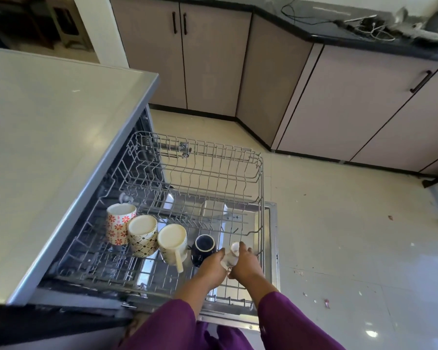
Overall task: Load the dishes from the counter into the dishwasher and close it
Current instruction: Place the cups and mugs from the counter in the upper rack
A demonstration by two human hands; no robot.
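The dishwasher's upper wire rack [259, 173] is pulled out over the open door [273, 238]. In its near row several mugs sit upside down: a red-flowered mug [118, 224], a cream patterned mug [142, 236], a cream mug with a handle [173, 245] and a dark blue mug [203, 247]. Both hands meet at the row's right end around a small white cup [233, 253]. My left hand [213, 266] holds its left side and my right hand [245, 263] grips its right side. The cup's lower part is hidden by the fingers.
A grey countertop [48, 152] overhangs the dishwasher on the left. Beige cabinets [339, 102] line the far and right walls, under a black counter [352, 31] with cables. The tiled floor [352, 236] lies to the right of the door.
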